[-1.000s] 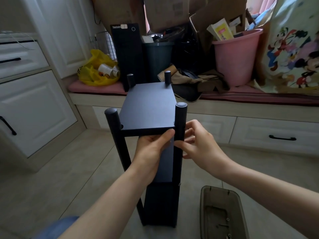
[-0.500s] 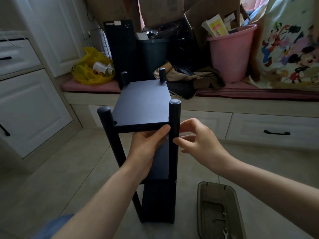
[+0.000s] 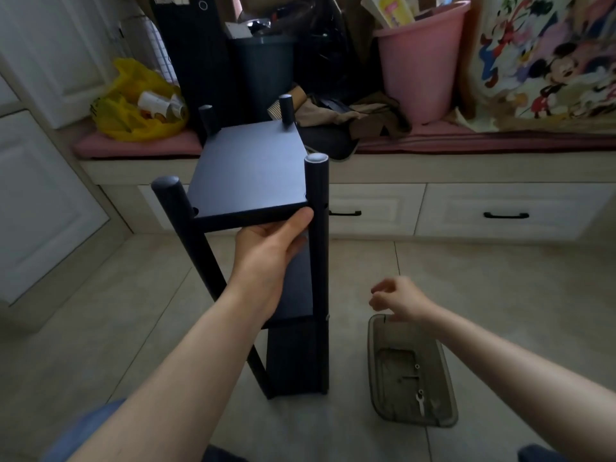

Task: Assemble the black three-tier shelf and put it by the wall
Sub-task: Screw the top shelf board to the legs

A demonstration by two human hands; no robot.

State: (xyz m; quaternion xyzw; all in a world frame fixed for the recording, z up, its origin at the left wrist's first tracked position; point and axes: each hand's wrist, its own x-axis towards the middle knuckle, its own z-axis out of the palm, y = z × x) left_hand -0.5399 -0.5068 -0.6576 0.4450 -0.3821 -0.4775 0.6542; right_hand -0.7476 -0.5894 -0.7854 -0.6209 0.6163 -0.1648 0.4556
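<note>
The black three-tier shelf (image 3: pixel 248 171) stands upright on the tiled floor in front of me, four round posts rising above its top board. My left hand (image 3: pixel 268 253) grips the near edge of the top board, thumb on the front rim beside the near right post (image 3: pixel 317 201). My right hand (image 3: pixel 398 300) hovers low to the right, above the grey parts tray (image 3: pixel 376 368), fingers loosely curled; whether it pinches something small is unclear. Lower boards are partly hidden by my left arm.
The tray holds a few screws and a small wrench (image 3: pixel 420 400). A window bench with drawers (image 3: pixel 505 211) runs behind the shelf, piled with a pink bucket (image 3: pixel 416 61), yellow bag (image 3: pixel 133 105) and dark boxes. White cabinets (image 3: pixel 40 201) stand on the left.
My right hand has left the near right post and dropped down to the right, over the parts tray. The left hand keeps hold of the top board.
</note>
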